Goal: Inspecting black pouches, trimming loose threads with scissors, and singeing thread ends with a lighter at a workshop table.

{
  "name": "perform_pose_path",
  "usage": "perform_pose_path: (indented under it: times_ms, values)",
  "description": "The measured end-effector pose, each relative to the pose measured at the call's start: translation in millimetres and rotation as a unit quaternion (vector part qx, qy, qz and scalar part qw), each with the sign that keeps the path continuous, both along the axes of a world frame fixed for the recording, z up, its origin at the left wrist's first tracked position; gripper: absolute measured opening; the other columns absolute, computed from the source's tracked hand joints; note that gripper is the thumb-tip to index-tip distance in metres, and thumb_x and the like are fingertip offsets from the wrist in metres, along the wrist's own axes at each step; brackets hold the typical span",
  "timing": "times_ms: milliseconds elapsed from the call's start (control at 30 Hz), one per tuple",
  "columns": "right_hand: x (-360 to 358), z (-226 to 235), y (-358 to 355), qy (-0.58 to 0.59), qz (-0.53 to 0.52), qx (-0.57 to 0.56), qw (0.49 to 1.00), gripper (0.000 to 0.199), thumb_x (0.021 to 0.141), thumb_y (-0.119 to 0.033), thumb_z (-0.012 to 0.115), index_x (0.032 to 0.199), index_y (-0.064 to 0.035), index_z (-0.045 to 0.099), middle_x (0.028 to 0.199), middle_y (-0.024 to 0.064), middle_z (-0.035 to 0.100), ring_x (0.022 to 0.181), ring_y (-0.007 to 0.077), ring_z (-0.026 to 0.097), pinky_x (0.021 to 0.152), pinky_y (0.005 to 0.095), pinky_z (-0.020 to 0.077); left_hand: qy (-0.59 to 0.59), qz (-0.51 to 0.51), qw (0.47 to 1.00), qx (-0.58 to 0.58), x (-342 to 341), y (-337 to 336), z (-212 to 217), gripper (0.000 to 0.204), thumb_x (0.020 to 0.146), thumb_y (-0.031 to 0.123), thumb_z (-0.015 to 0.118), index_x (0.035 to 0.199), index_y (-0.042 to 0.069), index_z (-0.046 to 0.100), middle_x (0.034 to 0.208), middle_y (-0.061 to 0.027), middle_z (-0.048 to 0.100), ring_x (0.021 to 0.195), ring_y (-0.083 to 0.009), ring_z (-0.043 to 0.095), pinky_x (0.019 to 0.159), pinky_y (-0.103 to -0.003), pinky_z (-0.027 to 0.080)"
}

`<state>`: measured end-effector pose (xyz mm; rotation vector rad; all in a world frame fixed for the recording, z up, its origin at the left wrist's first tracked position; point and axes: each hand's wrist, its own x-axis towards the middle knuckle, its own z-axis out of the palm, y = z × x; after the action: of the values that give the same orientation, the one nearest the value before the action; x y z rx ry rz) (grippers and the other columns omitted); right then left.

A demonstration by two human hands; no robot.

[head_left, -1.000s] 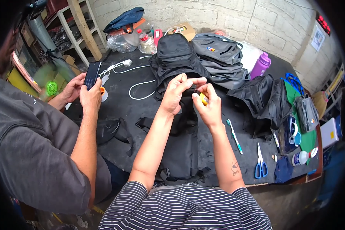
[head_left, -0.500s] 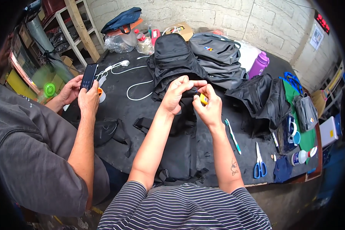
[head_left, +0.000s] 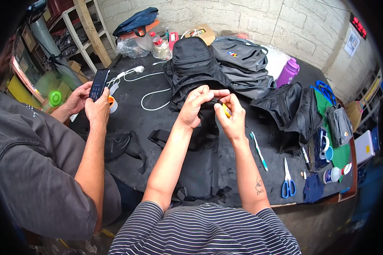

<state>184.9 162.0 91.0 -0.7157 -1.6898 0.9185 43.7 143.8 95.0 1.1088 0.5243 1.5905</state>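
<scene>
Above the black backpack [head_left: 194, 63], both my hands are raised close together. My left hand [head_left: 192, 106] is closed in a pinch, thumb against fingers, on something too small to make out. The fingers of my right hand [head_left: 232, 115] wrap round a small yellow object [head_left: 227, 111], mostly hidden by the hand and lighter-sized. Between the two sets of fingertips a bit of black material shows. Black fabric and straps of the bag [head_left: 200, 170] lie spread below my forearms, toward the near edge of the table.
At left a person in a grey shirt holds a phone [head_left: 99, 85]. A grey backpack [head_left: 240, 55], a purple bottle [head_left: 287, 72] and a black bag [head_left: 287, 114] stand behind. To the right lie a toothbrush [head_left: 258, 151], blue-handled scissors [head_left: 288, 187] and a white bottle [head_left: 332, 174].
My right hand has turned slightly, so less of the yellow object shows. The left hand stays nearly in place. The phone in the other person's hands has shifted slightly.
</scene>
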Motion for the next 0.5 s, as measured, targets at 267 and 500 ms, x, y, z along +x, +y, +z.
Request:
perform_pose_path:
  times_ms: [267, 500]
  values:
    - [-4.0, -1.7, -0.2, -0.032, -0.043, 0.010, 0.999, 0.022, 0.075, -0.015, 0.064, 0.087, -0.0008, 0.052, 0.075, 0.0131, 0.062, 0.065, 0.0222, 0.063, 0.064, 0.0313, 0.0496, 0.005, 0.007, 1.000, 0.006, -0.4, 0.8, -3.3, 0.023, 0.087, 0.017, 0.057, 0.069, 0.012, 0.043, 0.108, -0.0192, 0.065, 0.097, -0.0177, 0.061, 0.092, -0.032, 0.044]
    - [-0.7, -7.7, 1.4, -0.050, -0.022, 0.073, 0.996, 0.023, 0.075, -0.016, 0.065, 0.089, -0.0029, 0.052, 0.076, 0.0137, 0.063, 0.071, 0.0279, 0.065, 0.067, 0.0323, 0.0508, -0.048, -0.026, 0.998, -0.011, -2.5, -0.9, -2.3, 0.023, 0.088, 0.015, 0.056, 0.070, 0.011, 0.042, 0.107, -0.0193, 0.065, 0.096, -0.0202, 0.063, 0.088, -0.033, 0.049]
